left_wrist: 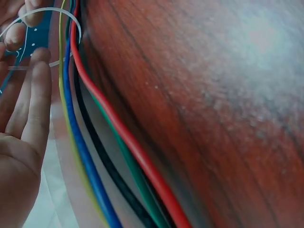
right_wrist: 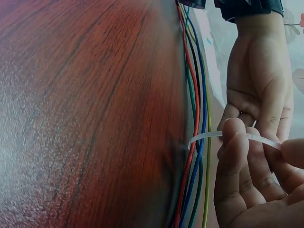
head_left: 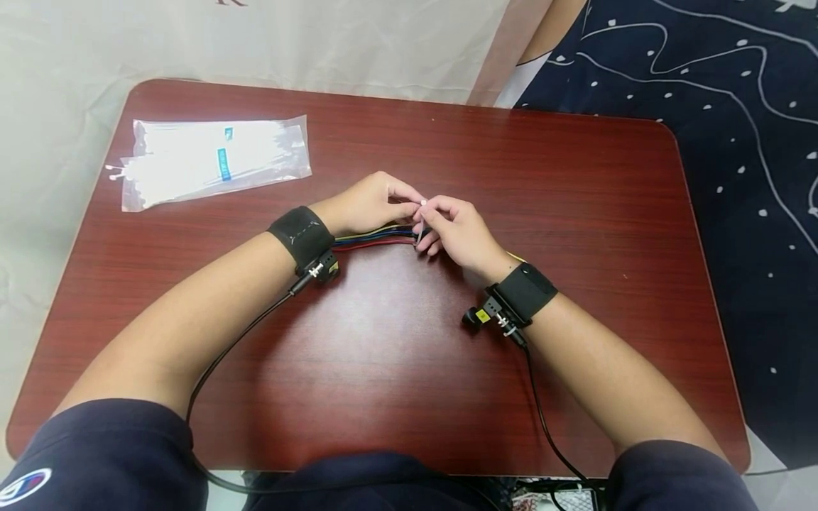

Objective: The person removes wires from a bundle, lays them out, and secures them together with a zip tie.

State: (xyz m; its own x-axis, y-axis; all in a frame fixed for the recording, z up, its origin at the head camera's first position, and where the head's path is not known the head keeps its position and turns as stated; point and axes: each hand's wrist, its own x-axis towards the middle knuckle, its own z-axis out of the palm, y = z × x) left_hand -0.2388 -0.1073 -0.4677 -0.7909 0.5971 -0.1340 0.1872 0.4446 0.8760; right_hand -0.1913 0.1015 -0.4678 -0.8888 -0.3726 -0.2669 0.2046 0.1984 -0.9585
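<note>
Above the dark red wooden bench point(head_left: 383, 341), both hands were working close together on one white cable tie point(right_wrist: 209, 135). The tie was bent into a wide loop around a bundle of coloured wires, and in the left wrist view this loop stood loose, with space between it and the wires. The red wire point(left_wrist: 118, 126) was nearest to the loop's outer bend; the blue wire point(left_wrist: 78, 126), the black wire point(left_wrist: 102, 156), the green wire point(left_wrist: 130, 161) and the yellow wire point(left_wrist: 70, 123) ran beside it. The left hand point(head_left: 367, 204) pinched the tie between the tips of thumb and forefinger, while its other fingers were extended rather straight, near the lower part of the loop. The right hand point(head_left: 465, 234) also pinched the tie with its thumb and forefinger, just beside the left fingertips, and its remaining fingers were loosely bent. In the right wrist view the tie came from the wires, passed behind one right fingertip and reached the thumb; the exact contact there was partly hidden. The wires lay just beside the fingers, not gripped by the pinching tips. At the far left of the bench lay a clear plastic bag of white cable ties point(head_left: 217, 160), well apart from the hands.
</note>
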